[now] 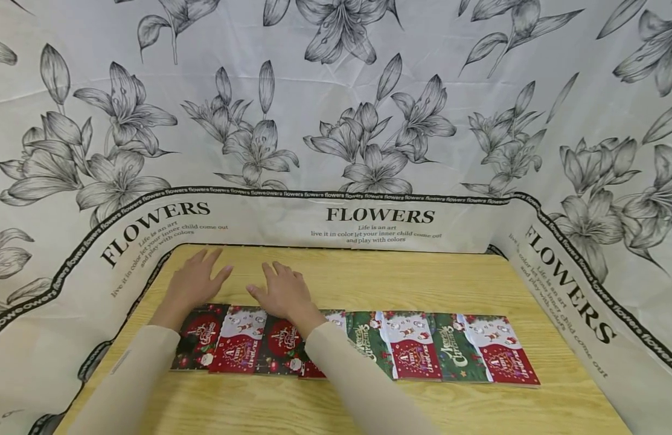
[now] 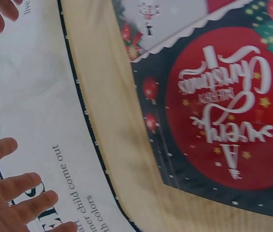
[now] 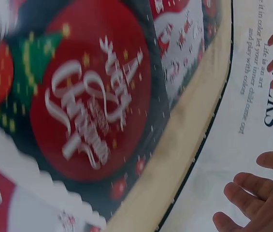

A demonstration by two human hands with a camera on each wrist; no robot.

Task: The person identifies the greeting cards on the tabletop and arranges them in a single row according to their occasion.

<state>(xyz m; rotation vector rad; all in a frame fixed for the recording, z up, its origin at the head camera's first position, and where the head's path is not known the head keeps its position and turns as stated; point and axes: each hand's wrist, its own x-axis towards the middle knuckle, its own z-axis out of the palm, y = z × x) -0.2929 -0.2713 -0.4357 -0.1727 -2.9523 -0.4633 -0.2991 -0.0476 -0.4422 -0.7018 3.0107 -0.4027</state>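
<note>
- Red, green and dark Christmas cards [image 1: 363, 347] are lying in an overlapping row across the wooden surface [image 1: 368, 278].
- Left hand [image 1: 193, 283] and right hand [image 1: 284, 293] are hovering beyond the row's left end, fingers spread, gripping nothing.

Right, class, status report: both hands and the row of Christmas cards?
Left hand open, flat, just beyond the cards. Right hand open, likewise. Row of Christmas cards overlapping along the wooden table, under both forearms. Nothing blocking.

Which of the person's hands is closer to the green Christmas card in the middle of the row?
Right. The right hand lies nearer the green Christmas card; the left hand is farther off, over the row's left end.
</note>
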